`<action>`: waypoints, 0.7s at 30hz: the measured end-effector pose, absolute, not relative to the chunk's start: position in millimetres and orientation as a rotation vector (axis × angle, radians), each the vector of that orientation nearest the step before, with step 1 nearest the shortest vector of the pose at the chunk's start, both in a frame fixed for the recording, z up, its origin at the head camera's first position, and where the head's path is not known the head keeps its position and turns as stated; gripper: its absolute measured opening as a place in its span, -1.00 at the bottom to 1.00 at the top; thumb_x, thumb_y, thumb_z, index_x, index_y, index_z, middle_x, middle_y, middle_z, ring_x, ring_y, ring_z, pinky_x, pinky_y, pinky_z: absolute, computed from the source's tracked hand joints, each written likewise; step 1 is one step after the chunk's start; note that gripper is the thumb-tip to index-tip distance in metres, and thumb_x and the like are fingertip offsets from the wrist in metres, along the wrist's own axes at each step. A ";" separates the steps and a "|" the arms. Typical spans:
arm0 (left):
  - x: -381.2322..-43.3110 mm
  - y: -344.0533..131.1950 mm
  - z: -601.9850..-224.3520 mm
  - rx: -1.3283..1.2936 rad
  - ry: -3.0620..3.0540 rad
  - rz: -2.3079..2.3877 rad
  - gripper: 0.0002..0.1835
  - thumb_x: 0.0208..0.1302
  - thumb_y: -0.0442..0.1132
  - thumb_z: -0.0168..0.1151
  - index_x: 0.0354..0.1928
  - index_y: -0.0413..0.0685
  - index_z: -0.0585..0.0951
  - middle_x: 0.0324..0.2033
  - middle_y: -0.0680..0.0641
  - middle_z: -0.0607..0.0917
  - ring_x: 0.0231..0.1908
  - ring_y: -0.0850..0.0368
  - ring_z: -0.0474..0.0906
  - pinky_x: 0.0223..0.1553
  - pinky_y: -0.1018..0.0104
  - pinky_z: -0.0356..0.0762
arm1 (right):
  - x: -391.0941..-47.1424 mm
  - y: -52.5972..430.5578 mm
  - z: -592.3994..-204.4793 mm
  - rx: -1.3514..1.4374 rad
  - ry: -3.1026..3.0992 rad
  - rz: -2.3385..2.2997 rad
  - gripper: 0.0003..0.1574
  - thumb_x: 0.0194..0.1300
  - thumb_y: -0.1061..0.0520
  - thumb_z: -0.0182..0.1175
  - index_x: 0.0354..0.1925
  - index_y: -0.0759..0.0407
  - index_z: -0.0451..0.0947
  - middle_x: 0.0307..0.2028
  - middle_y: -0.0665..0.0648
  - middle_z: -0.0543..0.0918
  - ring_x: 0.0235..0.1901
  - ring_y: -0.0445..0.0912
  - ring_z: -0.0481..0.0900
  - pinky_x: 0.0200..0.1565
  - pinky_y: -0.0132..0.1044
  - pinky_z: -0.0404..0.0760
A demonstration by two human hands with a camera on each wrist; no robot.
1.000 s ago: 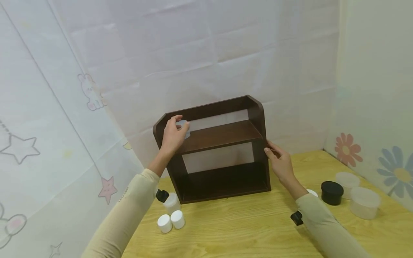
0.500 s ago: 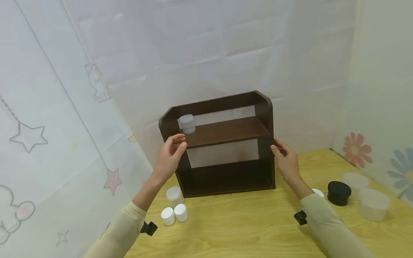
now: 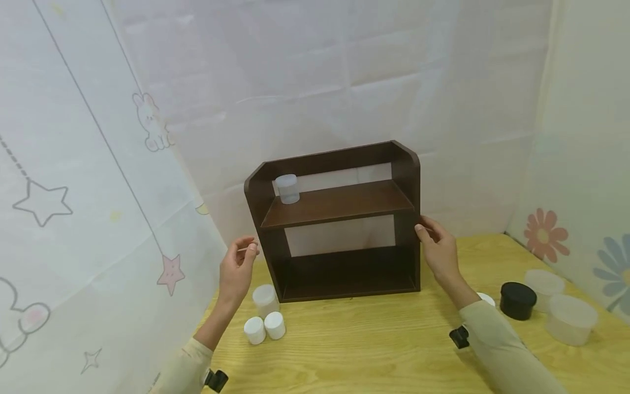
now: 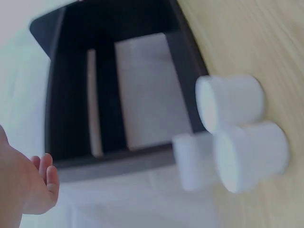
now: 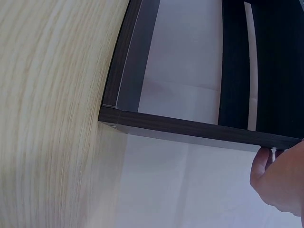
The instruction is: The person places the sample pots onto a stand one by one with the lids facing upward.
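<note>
A dark brown two-tier shelf (image 3: 344, 203) stands on the wooden table. On its upper board, at the left end, sits a small translucent jar (image 3: 289, 190). My left hand (image 3: 236, 271) hovers beside the shelf's left side with fingers loosely bent and nothing in them; the left wrist view shows that hand (image 4: 28, 183) apart from the shelf. My right hand (image 3: 439, 253) touches the outer face and front edge of the right side panel. In the right wrist view its fingers (image 5: 261, 166) rest against that panel, and part of the hand is out of frame.
Two small white jars (image 3: 264, 328) and a larger translucent jar (image 3: 266, 300) stand left of the shelf. At right are a black tub (image 3: 518, 300), two translucent tubs (image 3: 572, 319) and a white lid (image 3: 486, 299) partly behind the right forearm. A white cloth wall is behind.
My left hand has let go of the translucent jar on the upper board and moved down and left, off the shelf. The right hand stays at the right side panel.
</note>
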State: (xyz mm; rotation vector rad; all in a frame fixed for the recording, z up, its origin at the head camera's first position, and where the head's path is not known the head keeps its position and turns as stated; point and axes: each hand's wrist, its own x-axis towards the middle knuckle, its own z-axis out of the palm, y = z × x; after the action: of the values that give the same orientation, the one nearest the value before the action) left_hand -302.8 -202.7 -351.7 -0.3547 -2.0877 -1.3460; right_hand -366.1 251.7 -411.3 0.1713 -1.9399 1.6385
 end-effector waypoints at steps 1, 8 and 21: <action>-305.5 -207.1 -355.6 -0.324 -2.114 -1.334 -0.60 0.54 -0.04 0.15 0.22 -0.15 0.54 0.04 -0.18 0.63 -0.03 -0.04 0.62 0.04 0.20 0.51 | -366.3 251.7 -411.1 0.168 -1.938 1.641 -0.34 0.53 -0.16 0.11 0.44 0.10 0.43 0.26 0.21 0.54 0.15 -0.01 0.51 -0.03 -0.50 0.48; -321.7 -231.9 -391.8 -0.162 -2.445 -1.304 -0.33 0.48 0.00 0.22 0.45 -0.18 0.28 0.23 -0.30 0.48 0.18 -0.24 0.47 0.19 -0.15 0.40 | -367.8 253.2 -412.6 0.164 -1.958 1.628 -0.35 0.55 -0.12 0.09 0.45 0.13 0.40 0.32 0.21 0.50 0.16 -0.04 0.50 -0.01 -0.48 0.46; -323.7 -241.7 -439.6 -0.063 -2.795 -1.110 0.09 0.22 0.17 0.41 0.51 -0.41 0.11 0.33 -0.49 0.33 0.30 -0.45 0.30 0.22 -0.30 0.32 | -370.0 253.5 -412.7 0.191 -1.946 1.637 -0.38 0.57 -0.03 0.09 0.45 0.17 0.39 0.29 0.26 0.51 0.17 -0.03 0.49 0.00 -0.49 0.46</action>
State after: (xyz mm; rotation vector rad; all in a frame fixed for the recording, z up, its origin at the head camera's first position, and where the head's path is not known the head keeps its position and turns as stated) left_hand -323.7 -241.7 -439.6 -0.0628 -2.7949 -1.1099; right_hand -370.0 253.5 -412.7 0.1910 -1.9456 1.6366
